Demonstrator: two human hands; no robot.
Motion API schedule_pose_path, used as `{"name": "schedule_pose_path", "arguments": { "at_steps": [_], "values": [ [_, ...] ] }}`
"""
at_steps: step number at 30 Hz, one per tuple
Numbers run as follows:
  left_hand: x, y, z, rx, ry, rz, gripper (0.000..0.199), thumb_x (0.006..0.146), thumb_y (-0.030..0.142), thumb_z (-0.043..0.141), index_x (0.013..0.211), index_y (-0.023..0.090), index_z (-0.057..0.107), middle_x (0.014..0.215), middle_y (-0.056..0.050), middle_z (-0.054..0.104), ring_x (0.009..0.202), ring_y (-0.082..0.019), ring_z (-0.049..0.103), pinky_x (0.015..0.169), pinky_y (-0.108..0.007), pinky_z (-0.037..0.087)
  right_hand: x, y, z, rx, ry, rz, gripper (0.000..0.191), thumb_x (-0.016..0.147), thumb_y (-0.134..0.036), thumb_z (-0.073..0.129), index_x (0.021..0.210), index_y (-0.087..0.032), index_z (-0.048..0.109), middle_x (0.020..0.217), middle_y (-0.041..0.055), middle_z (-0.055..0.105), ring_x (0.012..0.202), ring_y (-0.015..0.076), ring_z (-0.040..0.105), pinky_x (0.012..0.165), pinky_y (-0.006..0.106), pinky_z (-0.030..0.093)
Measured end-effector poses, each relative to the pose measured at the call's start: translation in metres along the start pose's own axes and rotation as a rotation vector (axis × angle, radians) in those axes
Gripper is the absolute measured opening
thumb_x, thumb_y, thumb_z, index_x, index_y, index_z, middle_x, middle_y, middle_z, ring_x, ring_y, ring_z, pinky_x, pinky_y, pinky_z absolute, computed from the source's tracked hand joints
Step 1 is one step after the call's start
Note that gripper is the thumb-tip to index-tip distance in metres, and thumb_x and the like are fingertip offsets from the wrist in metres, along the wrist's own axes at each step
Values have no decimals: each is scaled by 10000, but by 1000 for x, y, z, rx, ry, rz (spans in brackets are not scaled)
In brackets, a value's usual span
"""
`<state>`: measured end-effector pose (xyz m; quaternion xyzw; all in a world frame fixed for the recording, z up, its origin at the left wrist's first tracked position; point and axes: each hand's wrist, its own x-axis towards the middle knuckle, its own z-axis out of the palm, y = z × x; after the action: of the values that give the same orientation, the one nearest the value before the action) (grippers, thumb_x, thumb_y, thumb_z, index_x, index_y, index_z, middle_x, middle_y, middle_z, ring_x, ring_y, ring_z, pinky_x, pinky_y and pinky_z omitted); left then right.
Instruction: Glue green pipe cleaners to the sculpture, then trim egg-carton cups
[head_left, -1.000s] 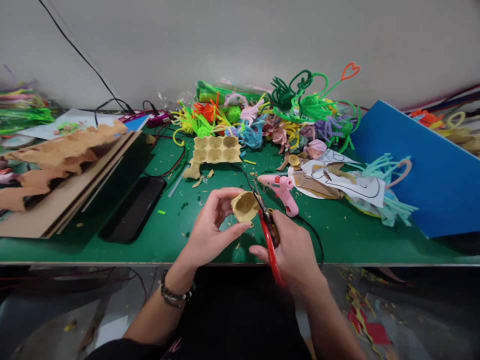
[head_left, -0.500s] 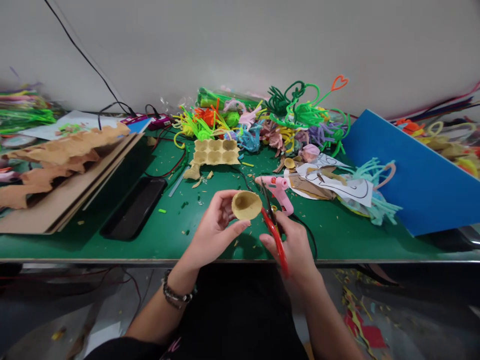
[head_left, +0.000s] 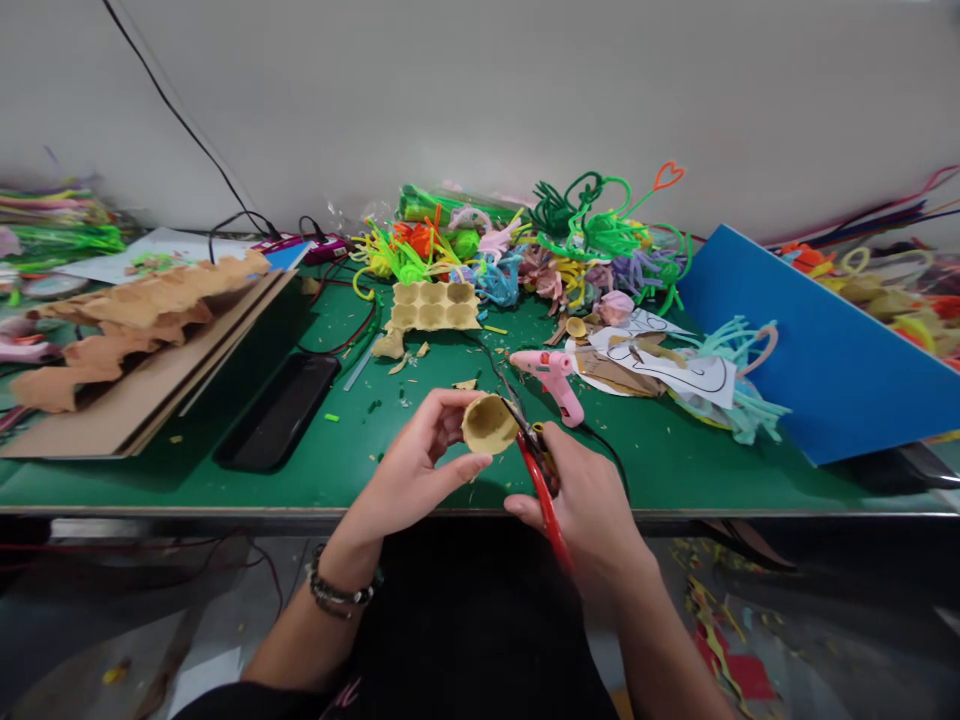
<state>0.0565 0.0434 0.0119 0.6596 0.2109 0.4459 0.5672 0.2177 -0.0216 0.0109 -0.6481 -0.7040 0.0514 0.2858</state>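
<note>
Between the thumb and fingers of my left hand (head_left: 424, 455) is an egg carton cup (head_left: 489, 428), its hollow side facing me. My right hand (head_left: 581, 485) grips a pair of scissors (head_left: 541, 490) with red handles. The dark blades meet the right rim of the cup. Just beyond my hands lies a pink glue gun (head_left: 551, 378). Farther back sits a piece of egg carton (head_left: 435, 306) with several cups, and torn carton scraps (head_left: 390, 345) lie by its front corner.
Pipe cleaners (head_left: 585, 235) are heaped along the wall. On the left are stacked cardboard sheets (head_left: 150, 400) and a black phone (head_left: 277, 412). A blue board (head_left: 840, 350) leans at the right, beside paper cutouts (head_left: 660, 365). The glue gun's cord runs toward the table's front edge.
The scissors' blades have come from beside the cup onto its right rim. A carton scrap now shows on the table behind the cup. The view has shifted slightly.
</note>
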Motion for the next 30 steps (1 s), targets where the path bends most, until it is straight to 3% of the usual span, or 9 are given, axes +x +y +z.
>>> {"name": "schedule_pose_path", "arguments": {
  "at_steps": [8, 13, 16, 19, 25, 30],
  "values": [
    [-4, 3, 1, 5, -36, -12, 317, 686, 138, 645, 960, 203, 497, 916, -41, 630, 851, -146, 616, 712, -229, 505, -3, 2, 2, 165, 30, 3, 517, 706, -700, 394, 581, -200, 365, 488, -50, 366, 447, 80, 302, 444, 209, 225],
    [0, -2, 3, -1, 121, 18, 351, 661, 195, 686, 950, 222, 489, 890, -11, 607, 803, -131, 610, 657, -209, 513, -1, 5, 2, 242, 125, 25, 612, 709, -758, 253, 712, -180, 456, 528, -29, 426, 451, 97, 364, 448, 219, 296],
    [6, -5, 4, -21, 178, 27, 434, 666, 248, 691, 1047, 245, 484, 936, -18, 603, 816, -139, 614, 652, -214, 523, 0, 5, 5, 246, 74, 25, 637, 717, -758, 225, 780, -171, 466, 560, -12, 475, 461, 112, 406, 457, 232, 322],
    [11, -6, 6, -25, 172, 33, 491, 682, 277, 680, 1130, 248, 481, 1045, -51, 603, 896, -171, 613, 707, -242, 531, 3, 3, 10, 263, 29, 19, 631, 702, -773, 220, 733, -184, 445, 551, -14, 471, 457, 112, 400, 448, 231, 311],
    [25, -18, 9, -80, 206, 106, 396, 705, 225, 668, 1053, 262, 483, 1048, -22, 610, 978, -144, 588, 836, -250, 490, 16, 3, 15, 374, -69, 23, 657, 663, -809, 202, 711, -191, 421, 581, -2, 485, 526, 133, 449, 497, 241, 349],
    [39, -28, 8, -112, 147, 87, 345, 760, 202, 603, 1019, 265, 386, 1136, -53, 574, 1095, -171, 531, 887, -308, 464, 27, 8, 16, 404, -136, 44, 684, 653, -818, 183, 751, -192, 441, 542, -14, 481, 494, 137, 460, 481, 244, 338]
  ]
}}
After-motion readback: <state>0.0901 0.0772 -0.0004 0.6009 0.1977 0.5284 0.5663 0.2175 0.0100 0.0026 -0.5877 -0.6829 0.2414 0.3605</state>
